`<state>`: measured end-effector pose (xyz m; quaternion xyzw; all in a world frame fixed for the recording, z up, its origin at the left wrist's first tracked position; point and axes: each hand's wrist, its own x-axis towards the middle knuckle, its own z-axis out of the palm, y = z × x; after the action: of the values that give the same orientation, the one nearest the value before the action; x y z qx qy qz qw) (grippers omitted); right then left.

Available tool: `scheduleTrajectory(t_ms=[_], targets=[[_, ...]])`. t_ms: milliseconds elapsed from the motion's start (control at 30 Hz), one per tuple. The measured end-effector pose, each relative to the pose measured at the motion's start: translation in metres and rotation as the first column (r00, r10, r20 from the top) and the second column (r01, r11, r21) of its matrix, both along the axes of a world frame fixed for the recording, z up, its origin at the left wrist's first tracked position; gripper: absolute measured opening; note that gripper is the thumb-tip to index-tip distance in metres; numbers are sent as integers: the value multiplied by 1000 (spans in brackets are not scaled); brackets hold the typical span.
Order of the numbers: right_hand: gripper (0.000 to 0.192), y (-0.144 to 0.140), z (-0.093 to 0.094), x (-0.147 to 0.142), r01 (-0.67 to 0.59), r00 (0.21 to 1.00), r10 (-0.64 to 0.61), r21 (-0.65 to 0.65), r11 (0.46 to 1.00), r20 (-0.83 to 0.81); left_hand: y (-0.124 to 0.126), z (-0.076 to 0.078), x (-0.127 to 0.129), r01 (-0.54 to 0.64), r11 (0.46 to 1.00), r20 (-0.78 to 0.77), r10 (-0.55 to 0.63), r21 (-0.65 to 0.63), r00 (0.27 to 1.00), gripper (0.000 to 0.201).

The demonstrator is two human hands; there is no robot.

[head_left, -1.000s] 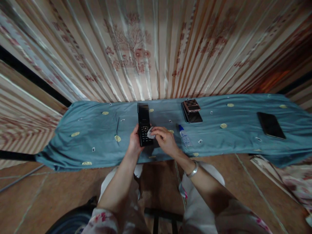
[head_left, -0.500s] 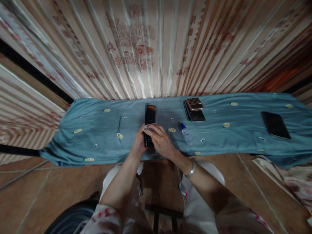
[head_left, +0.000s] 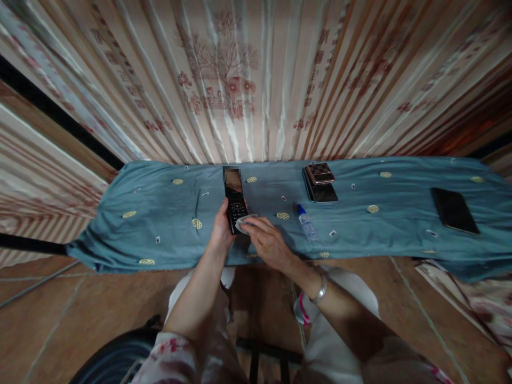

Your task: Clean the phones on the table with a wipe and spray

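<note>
My left hand (head_left: 221,233) grips the lower end of an opened black flip phone (head_left: 234,200), held above the near edge of a table draped in blue cloth (head_left: 160,224). My right hand (head_left: 267,244) presses a small white wipe (head_left: 242,223) against the phone's keypad. A silver bracelet sits on my right wrist. A small clear bottle with a blue cap (head_left: 306,222) lies on the cloth just right of my right hand.
A stack of two phones (head_left: 319,182) rests at the back middle of the cloth, and a black smartphone (head_left: 455,210) lies at the far right. A patterned curtain hangs behind the table. My knees are under the near edge, above a tiled floor.
The wipe in my right hand slid up the phone toward the hinge, then came back down to the keypad. My left hand kept its hold and tilted the phone slightly left.
</note>
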<state>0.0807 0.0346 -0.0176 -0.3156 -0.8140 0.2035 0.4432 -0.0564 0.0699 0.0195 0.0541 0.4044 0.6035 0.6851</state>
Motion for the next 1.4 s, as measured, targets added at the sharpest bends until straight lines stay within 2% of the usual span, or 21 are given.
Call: scheduleTrajectory(t_ms=[167,333,433,567,733,833,1000,1067,1167,1300,1400], targets=[[35,13,-8,7,124,982,-146,-181,976,-117,-3,0,5,87,996,2,-87,6,996,46],[33,24,-8,11,134,949,-214,-318,938,-230,-7,0,16,105,993,-2,-105,-51,994,38],[32,31,-10,12,141,918,-280,-431,891,-280,-9,-1,20,138,989,19,-137,-49,990,35],[29,36,-13,13,68,893,-297,-551,831,-338,-10,-3,19,154,987,8,-153,-50,988,34],[26,39,-11,17,-1,881,-266,-564,826,-392,-10,-5,17,148,988,-10,-148,-53,989,34],[23,42,-9,19,-55,862,-263,-595,802,-434,-11,-4,16,154,986,-13,-155,-68,988,33],[25,43,-7,18,-246,756,-288,-663,707,-588,-13,1,19,161,983,0,-161,-87,987,34],[26,42,-6,16,-299,716,-300,-664,685,-631,-13,3,20,160,982,8,-160,-100,987,36],[26,39,-5,13,-280,712,-304,-653,704,-633,-11,5,21,149,983,23,-147,-105,989,37],[24,32,-4,9,-208,804,-213,-598,774,-555,-5,2,17,118,990,35,-116,-81,993,42],[24,26,-4,7,-179,853,-159,-566,805,-497,-2,0,13,99,995,40,-98,-30,994,44]])
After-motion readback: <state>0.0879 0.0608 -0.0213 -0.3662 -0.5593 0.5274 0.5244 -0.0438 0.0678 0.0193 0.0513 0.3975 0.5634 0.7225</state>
